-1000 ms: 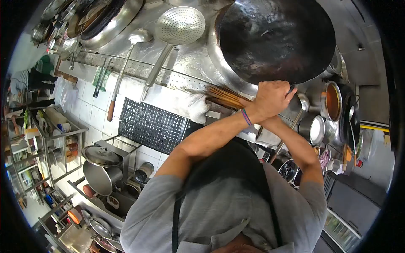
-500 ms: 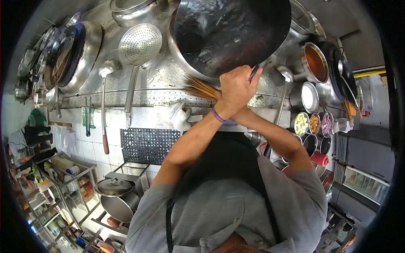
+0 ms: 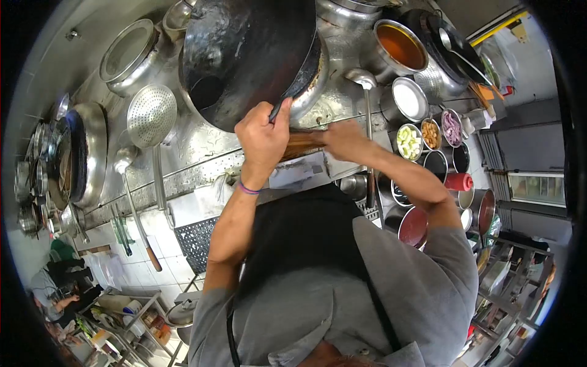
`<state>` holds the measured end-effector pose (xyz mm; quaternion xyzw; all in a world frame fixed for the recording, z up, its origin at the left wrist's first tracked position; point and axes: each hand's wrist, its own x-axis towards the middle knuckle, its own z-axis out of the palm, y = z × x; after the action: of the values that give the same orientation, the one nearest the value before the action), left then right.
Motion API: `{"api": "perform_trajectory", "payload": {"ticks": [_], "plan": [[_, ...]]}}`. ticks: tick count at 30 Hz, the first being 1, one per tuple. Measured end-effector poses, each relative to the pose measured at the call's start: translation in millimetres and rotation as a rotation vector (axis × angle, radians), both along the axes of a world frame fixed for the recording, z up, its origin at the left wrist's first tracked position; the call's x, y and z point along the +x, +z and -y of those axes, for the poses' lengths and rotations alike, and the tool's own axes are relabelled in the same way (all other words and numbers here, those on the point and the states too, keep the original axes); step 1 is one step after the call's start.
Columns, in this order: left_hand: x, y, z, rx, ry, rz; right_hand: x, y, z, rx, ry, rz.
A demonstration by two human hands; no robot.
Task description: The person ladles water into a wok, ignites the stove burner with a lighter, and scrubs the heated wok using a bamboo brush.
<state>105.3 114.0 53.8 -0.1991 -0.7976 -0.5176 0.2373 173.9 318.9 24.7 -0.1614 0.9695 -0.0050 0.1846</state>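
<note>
My left hand point(image 3: 263, 134) is wrapped round the handle point(image 3: 280, 109) of a large black wok point(image 3: 257, 49). The wok is tilted, its dark wet inside towards me, above a burner ring point(image 3: 313, 92) on the steel range. To its right, my right hand point(image 3: 347, 140) is closed on the end of a bamboo wok brush point(image 3: 299, 145). The brush lies across below the wok handle, and its left end is hidden behind my left hand and wrist.
A perforated skimmer point(image 3: 151, 116) and a ladle point(image 3: 125, 159) lie at left; another ladle point(image 3: 362, 78) rests right of the wok. Further right stand a pot of orange-brown liquid point(image 3: 400, 46), a pot of white contents point(image 3: 409, 99) and several small containers, including chopped green pieces point(image 3: 408, 142).
My forearms were crossed and are now apart. My right hand has moved rightward with the brush, out from under my left forearm. The view has turned, shifting the wok leftward in it.
</note>
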Motion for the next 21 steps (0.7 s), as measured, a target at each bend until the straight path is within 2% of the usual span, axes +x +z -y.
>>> {"api": "perform_trajectory", "payload": {"ticks": [2, 4, 5, 8, 9, 14, 16, 18, 21], "plan": [[2.3, -0.1, 3.6, -0.055, -0.013, 0.000, 7.5, 40.1, -13.3, 0.088, -0.048, 0.004], [1.1, -3.8, -0.4, -0.100, -0.021, -0.027, 11.3, 46.3, -16.2, -0.067, -0.020, -0.156], [3.0, -6.6, -2.6, -0.124, -0.027, -0.048, 15.1, 46.4, -16.8, -0.144, -0.012, -0.236], [5.7, -8.5, -3.8, -0.197, -0.047, -0.094, 10.5, 15.2, -19.7, -0.089, -0.069, -0.331], [8.0, -7.4, -0.9, -0.224, -0.057, -0.085, 10.2, 14.1, -31.0, -0.030, -0.117, -0.257], [8.1, -6.3, 5.2, -0.349, -0.116, -0.070, 44.3, 56.1, -80.8, 0.020, -0.611, -0.221], [5.7, -11.0, 2.9, -0.416, -0.160, -0.098, 60.0, 72.1, -97.8, -0.106, -0.749, -0.356], [5.2, -10.7, 0.2, -0.464, -0.208, -0.081, 72.7, 85.8, -102.8, -0.121, -0.844, -0.477], [-11.6, -20.4, 2.0, -0.556, -0.221, -0.095, 83.1, 75.7, -106.8, -0.292, -0.934, -0.644]]}}
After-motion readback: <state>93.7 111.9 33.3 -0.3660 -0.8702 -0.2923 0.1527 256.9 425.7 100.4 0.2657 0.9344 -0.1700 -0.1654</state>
